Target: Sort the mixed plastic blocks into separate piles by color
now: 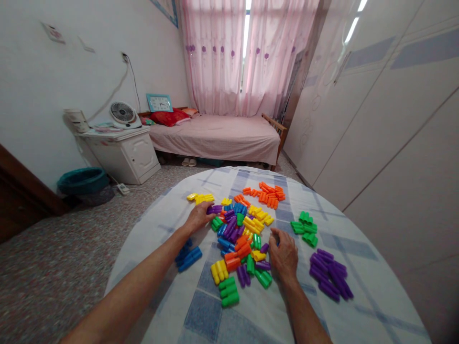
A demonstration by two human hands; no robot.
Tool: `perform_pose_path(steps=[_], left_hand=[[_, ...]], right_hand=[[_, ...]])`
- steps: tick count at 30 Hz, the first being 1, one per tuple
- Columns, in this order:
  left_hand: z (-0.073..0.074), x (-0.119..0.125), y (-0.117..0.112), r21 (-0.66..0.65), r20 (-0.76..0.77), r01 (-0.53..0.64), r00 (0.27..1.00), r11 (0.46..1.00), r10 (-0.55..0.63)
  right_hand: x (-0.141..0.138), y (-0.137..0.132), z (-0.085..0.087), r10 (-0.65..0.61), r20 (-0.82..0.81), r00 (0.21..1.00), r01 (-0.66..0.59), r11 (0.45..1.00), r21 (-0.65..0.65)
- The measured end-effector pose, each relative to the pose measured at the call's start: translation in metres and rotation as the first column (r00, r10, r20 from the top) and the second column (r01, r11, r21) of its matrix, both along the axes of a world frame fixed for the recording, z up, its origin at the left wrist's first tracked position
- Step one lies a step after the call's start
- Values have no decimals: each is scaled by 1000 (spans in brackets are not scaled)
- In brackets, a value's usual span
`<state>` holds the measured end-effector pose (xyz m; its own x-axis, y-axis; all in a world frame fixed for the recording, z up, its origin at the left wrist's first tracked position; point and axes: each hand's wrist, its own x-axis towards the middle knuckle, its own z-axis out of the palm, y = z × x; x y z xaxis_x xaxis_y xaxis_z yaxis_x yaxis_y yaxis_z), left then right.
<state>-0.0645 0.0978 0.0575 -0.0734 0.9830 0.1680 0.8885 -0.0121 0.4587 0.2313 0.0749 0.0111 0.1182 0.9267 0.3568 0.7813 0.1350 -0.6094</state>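
Observation:
A mixed pile of plastic bullet-shaped building blocks (234, 232) in several colours lies in the middle of the round table. My left hand (199, 218) is at the pile's far left side, its fingers closed on a purple block (214, 209). Just beyond that hand is a small group of yellow blocks (204, 198), and blue blocks (190, 258) lie below its wrist, partly behind the forearm. My right hand (284, 252) rests at the pile's right edge with loosely bent fingers apart and nothing visible in them. Close to its thumb side is another purple block (264, 248).
Separate groups of orange blocks (270, 195), green blocks (304, 228) and purple blocks (330, 274) lie toward the back and right of the checked tablecloth (208, 310). Beyond stand a bed (222, 136), a white cabinet (129, 155) with a fan, and a wardrobe (380, 143).

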Motion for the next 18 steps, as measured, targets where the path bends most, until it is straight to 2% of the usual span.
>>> perform_pose_path(steps=[6,12,15,18], left_hand=[[-2,19,16,33,-26,23,999,999,-22],[19,41,25,104,-114,0,993,995,12],[30,64,31,17,-188,53,981,998,-49],[36,85,38,-111,-263,52,961,992,-80]], right_hand=[[1,1,-4,13,-10,1000,-12,1000,8],[0,1,-4,18,-22,1000,-18,1000,8],[0,0,-3,13,-26,1000,-12,1000,10],[-1,0,-3,5,-18,1000,-5,1000,8]])
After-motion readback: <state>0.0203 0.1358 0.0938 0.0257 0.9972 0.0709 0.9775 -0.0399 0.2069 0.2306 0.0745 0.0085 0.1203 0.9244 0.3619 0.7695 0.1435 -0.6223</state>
